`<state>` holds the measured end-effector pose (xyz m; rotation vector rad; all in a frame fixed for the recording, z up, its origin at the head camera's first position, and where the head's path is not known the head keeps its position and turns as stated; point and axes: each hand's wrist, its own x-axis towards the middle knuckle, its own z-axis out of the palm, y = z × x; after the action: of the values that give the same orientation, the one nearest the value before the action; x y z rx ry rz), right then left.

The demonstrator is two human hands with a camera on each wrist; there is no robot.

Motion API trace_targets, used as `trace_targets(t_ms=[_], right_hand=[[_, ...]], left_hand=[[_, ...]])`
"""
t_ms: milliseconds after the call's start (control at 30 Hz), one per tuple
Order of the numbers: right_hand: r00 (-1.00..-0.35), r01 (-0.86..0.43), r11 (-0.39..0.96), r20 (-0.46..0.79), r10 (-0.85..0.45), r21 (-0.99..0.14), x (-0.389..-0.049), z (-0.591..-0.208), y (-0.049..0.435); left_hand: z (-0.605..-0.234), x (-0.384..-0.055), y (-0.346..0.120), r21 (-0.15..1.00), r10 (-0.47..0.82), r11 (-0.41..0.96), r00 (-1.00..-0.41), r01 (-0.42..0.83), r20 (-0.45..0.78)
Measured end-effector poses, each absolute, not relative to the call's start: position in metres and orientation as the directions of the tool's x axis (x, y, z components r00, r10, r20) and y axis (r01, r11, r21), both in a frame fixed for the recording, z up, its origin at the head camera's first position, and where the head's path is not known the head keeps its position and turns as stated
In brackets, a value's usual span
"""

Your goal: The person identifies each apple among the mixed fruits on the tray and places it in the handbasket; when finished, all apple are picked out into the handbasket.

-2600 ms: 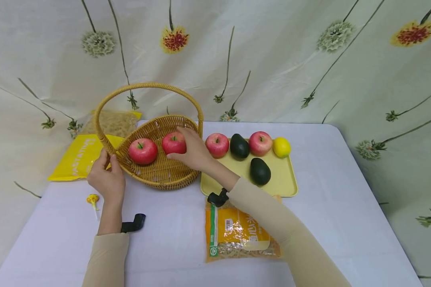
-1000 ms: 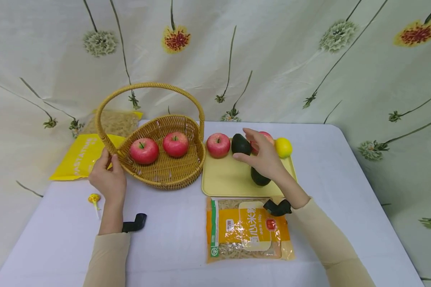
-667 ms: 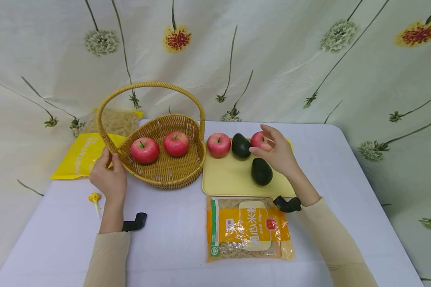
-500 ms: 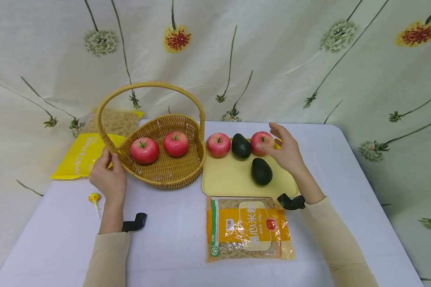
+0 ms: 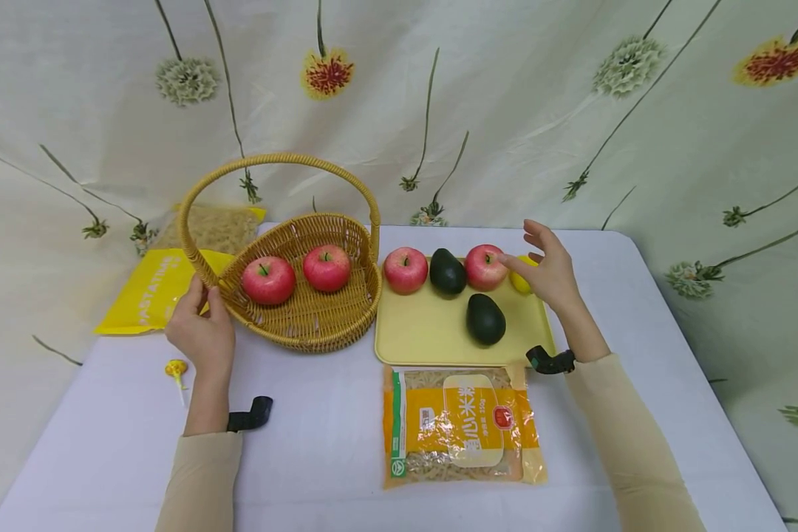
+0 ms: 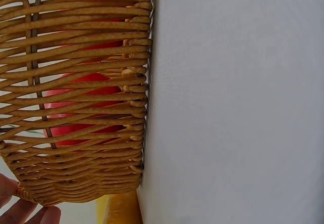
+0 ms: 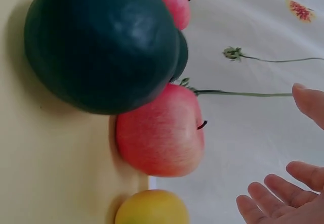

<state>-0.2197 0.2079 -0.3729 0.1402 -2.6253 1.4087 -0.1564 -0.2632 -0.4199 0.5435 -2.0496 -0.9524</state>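
In the head view my left hand (image 5: 202, 325) pinches the wicker basket (image 5: 315, 329) at its left side, where the handle meets the rim. Two red apples sit inside, a left apple (image 5: 269, 281) and a right apple (image 5: 327, 267). Fingertips (image 6: 50, 216) touch the basket rim in the left wrist view. Over the right end of the yellow tray (image 5: 419, 343) hovers my right hand (image 5: 552, 275), fingers spread and holding nothing. Beneath it a lemon (image 5: 520, 282) is partly hidden. An apple (image 7: 162, 133) lies beside the lemon in the right wrist view.
Two avocados, one behind (image 5: 448, 272) and one in front (image 5: 485, 319), and another apple (image 5: 406, 270) lie on the tray. A noodle packet (image 5: 462, 428) lies before it. Left are a yellow pasta bag (image 5: 149, 292) and a lollipop (image 5: 176, 369). A floral cloth (image 5: 505, 111) hangs behind.
My right hand has let go of the right apple in the basket and moved right across the tray to above the lemon. The left hand keeps its grip on the basket.
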Motion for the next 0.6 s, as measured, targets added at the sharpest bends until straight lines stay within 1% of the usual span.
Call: trace_targets(t_ms=[600], right_hand=[[-0.992,-0.115,0.573,0.125,-0.022,-0.811,-0.236,-0.398,0.209]], left_hand=[[-0.42,-0.156,-0.264,0.774,-0.637,0.632,-0.584,-0.023,0.503]])
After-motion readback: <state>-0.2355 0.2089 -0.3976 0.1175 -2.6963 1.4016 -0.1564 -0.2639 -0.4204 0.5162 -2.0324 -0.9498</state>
